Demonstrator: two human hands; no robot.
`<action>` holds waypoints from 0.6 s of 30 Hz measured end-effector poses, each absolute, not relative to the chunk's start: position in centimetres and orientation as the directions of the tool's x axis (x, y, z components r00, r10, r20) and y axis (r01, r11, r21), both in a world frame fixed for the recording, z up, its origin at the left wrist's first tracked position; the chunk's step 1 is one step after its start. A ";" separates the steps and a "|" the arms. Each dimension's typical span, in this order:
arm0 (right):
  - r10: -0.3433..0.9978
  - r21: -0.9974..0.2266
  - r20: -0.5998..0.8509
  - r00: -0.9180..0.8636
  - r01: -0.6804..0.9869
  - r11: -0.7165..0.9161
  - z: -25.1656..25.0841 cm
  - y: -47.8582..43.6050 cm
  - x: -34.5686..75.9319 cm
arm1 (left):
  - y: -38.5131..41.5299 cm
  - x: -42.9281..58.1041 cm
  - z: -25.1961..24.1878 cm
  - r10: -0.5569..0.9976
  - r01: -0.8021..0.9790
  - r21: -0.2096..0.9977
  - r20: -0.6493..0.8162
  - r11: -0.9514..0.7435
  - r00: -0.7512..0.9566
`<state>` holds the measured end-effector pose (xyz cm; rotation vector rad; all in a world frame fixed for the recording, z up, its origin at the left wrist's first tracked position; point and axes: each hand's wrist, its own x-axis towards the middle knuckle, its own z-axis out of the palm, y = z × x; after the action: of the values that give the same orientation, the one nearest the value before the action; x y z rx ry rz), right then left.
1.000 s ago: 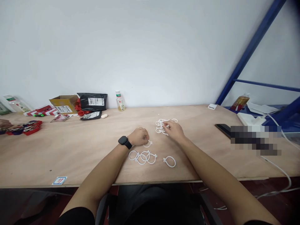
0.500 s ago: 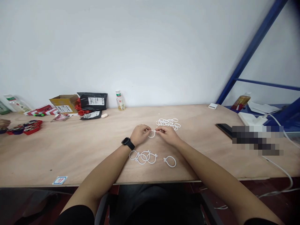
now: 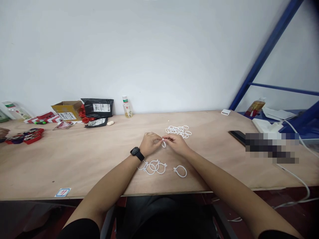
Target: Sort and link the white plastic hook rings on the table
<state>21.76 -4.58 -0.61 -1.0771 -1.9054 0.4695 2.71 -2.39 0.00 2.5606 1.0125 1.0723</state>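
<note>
Between the fingertips of both hands is a white plastic ring (image 3: 163, 144), seen nearly edge-on and partly hidden by fingers. My left hand (image 3: 150, 143), with a black watch on the wrist, pinches it from the left. Pinching it from the right is my right hand (image 3: 177, 143), whose fingertips almost meet the left ones. Nearer me lie several overlapping white rings (image 3: 157, 167) with small clasp-like tabs. A single white ring (image 3: 181, 171) sits apart to their right. Behind my right hand is a pile of white rings (image 3: 178, 130).
At the back left stand an open cardboard box (image 3: 66, 111), a black parcel (image 3: 97, 108) and a bottle (image 3: 127, 107). Red trays (image 3: 31, 136) lie far left, near part of another person's hand (image 3: 3, 132). A phone (image 3: 236, 136) and a power strip (image 3: 266, 128) with cable are at right.
My hands have come closer together around the held ring. It has turned from a wide open loop to a narrow one.
</note>
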 end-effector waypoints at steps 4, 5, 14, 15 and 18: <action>0.808 -0.629 0.534 -0.247 0.523 0.576 -0.2 -4.9 21.5 | -2.5 2.7 0.2 0.650 0.539 0.381 0.568 -0.751 0.504; 0.804 -0.620 0.543 -0.243 0.529 0.579 -0.2 -5.1 21.4 | -2.5 2.7 0.3 0.649 0.543 0.376 0.569 -0.751 0.505; 0.725 -0.484 0.642 -0.251 0.601 0.636 -0.1 -5.2 21.1 | -2.3 2.3 1.4 0.611 0.546 0.312 0.580 -0.777 0.539; 0.711 -0.450 0.656 -0.254 0.624 0.638 -0.1 -4.9 21.5 | -2.0 1.9 1.6 0.608 0.548 0.302 0.570 -0.780 0.553; 0.694 -0.352 0.682 -0.229 0.729 0.587 -0.2 -3.8 23.3 | -0.6 -0.3 2.2 0.644 0.552 0.333 0.445 -0.764 0.623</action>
<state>23.34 -3.85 -0.25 -1.1366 -1.9610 -0.0518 -0.33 -0.60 2.16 2.6795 0.9960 0.8315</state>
